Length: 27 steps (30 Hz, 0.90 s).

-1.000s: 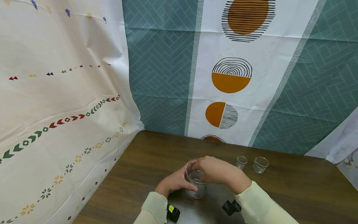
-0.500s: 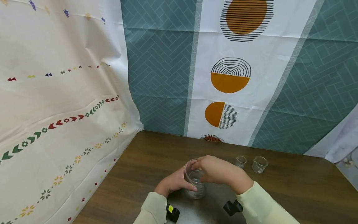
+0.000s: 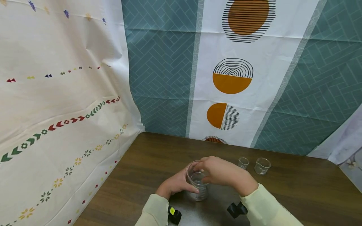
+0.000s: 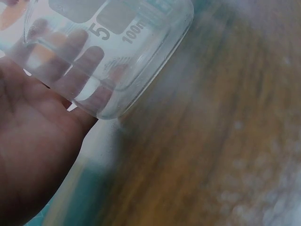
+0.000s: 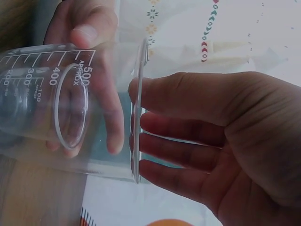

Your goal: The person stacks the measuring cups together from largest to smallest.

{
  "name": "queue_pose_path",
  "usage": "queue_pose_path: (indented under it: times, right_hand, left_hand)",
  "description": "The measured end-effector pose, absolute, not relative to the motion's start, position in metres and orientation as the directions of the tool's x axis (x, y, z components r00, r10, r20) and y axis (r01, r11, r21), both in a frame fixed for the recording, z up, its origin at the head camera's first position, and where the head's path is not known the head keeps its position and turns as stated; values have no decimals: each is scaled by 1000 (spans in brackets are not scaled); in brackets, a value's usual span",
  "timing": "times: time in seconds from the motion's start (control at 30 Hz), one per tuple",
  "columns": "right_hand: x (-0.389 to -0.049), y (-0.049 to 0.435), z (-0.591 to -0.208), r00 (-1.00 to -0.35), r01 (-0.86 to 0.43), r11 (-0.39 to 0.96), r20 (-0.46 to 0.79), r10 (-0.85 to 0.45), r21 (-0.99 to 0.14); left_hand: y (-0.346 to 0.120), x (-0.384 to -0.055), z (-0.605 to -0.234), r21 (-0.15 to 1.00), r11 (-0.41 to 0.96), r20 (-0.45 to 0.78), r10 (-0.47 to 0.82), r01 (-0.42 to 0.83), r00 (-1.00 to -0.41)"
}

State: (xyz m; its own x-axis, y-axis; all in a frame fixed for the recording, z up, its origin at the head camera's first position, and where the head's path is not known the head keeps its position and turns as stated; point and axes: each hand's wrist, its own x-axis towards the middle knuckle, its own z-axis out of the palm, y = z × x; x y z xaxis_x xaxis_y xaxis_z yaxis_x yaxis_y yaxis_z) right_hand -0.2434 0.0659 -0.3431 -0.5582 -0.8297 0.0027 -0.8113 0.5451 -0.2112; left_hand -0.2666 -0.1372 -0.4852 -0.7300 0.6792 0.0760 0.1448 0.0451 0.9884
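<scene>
A large clear glass beaker [image 3: 200,195] with a white scale up to 500 stands in front of me, and a smaller glass beaker [image 5: 57,115] sits down inside it. My left hand [image 3: 177,184] grips the large beaker from the left, thumb on the near side, the other fingers seen through the glass in the left wrist view. Over the mouth is my right hand [image 3: 222,172], its thumb and fingertips right at the rim [image 5: 137,113]. Its fingers look relaxed and fairly straight, and the small beaker's rim lies deeper than the fingertips.
Two small glass beakers, one narrow [image 3: 243,163] and one wider [image 3: 262,166], stand behind and right of my hands on the brown wooden table [image 3: 305,185]. Patterned cloths hang along the left side [image 3: 56,119] and the back [image 3: 164,78].
The right wrist and sleeve have shifted very slightly to the right. Left hand and both nested beakers look the same.
</scene>
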Motion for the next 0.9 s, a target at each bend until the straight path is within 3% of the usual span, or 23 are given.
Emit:
queue_pose_path:
  times: [0.9]
  right_hand:
    - [-247, 74, -342, -565, -818, 550, 57, -823, -169]
  left_hand:
    - [-137, -267, -486, 987, 44, 85, 683, 157, -725]
